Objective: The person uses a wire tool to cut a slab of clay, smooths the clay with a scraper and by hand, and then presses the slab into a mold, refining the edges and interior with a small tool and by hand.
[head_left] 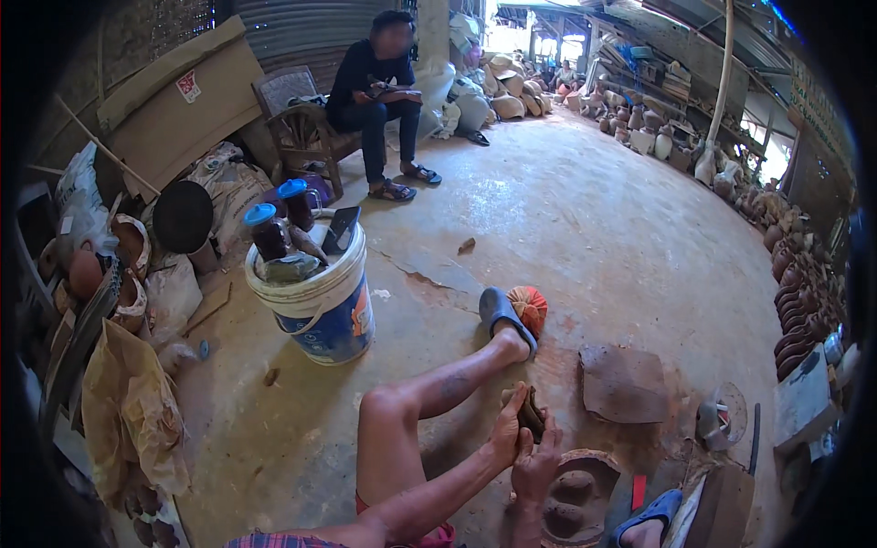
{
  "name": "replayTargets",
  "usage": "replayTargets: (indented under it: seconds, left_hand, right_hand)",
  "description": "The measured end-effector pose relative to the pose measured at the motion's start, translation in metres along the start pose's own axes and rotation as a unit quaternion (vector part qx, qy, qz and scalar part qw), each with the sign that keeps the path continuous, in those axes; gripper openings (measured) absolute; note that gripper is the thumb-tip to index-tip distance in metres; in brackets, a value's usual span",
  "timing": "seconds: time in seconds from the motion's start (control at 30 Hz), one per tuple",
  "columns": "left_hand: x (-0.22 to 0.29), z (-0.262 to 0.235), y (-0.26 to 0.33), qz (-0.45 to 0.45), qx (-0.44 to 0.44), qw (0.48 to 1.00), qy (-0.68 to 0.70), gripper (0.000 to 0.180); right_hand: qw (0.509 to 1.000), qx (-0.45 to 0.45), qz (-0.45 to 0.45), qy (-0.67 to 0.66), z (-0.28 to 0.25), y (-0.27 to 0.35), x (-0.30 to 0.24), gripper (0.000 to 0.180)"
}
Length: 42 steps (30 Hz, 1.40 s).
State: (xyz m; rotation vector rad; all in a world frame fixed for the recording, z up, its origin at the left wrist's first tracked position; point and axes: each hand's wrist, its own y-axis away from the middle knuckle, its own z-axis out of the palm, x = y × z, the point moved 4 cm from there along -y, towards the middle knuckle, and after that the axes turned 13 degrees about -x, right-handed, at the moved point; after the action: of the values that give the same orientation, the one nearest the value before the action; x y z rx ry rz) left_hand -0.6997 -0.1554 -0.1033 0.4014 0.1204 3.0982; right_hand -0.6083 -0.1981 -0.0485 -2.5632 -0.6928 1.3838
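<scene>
Between my hands, above the floor in front of my bent leg, is a folded piece of dark wet clay (530,417). My left hand (505,431) closes round its left side, thumb up. My right hand (537,464) presses against its near right side with the fingers pointing up. Part of the clay is hidden by the fingers. Just right of my right hand, a mould (598,487) with rounded hollows lies on the floor. Beyond it rests a flat brown clay slab (624,384). A red strip (639,491) lies beside the mould.
A white bucket (306,283) holds blue-lidded jars (267,233) and a phone (342,230). Behind it a person (379,100) sits on a chair. An orange-red round bundle (528,309) touches my shoe. Clay pots (795,310) line the right side; sacks (470,110) stand at the back.
</scene>
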Motion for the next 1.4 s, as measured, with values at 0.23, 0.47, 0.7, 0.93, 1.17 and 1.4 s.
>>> replayTargets:
  seconds: [0.23,0.47,0.7,0.93,1.17,1.4]
  left_hand:
    - [0.020,0.003,0.025,0.055,0.078,0.983,-0.159,0.037]
    - [0.021,0.017,0.033,0.166,0.103,0.953,-0.233,0.053]
    - [0.026,-0.008,0.013,0.138,0.118,0.959,-0.216,0.054]
    - [0.009,-0.042,0.026,0.100,0.149,0.936,-0.304,0.080]
    - [-0.003,-0.068,0.013,0.061,0.150,0.903,-0.397,0.073]
    - [0.078,-0.165,-0.014,0.016,0.200,0.769,-0.607,0.098]
  right_hand:
    - [0.996,-0.090,-0.001,-0.023,0.006,0.003,0.002,0.059]
    - [0.992,-0.001,0.078,-0.094,0.020,0.010,-0.006,0.038]
    - [0.994,-0.009,0.062,-0.094,0.013,0.006,0.002,0.040]
    - [0.988,-0.089,0.116,-0.052,0.024,0.018,0.011,0.044]
    - [0.968,-0.168,0.161,0.094,0.028,0.029,0.036,0.033]
    - [0.976,0.095,0.192,-0.038,-0.063,0.009,0.032,0.031]
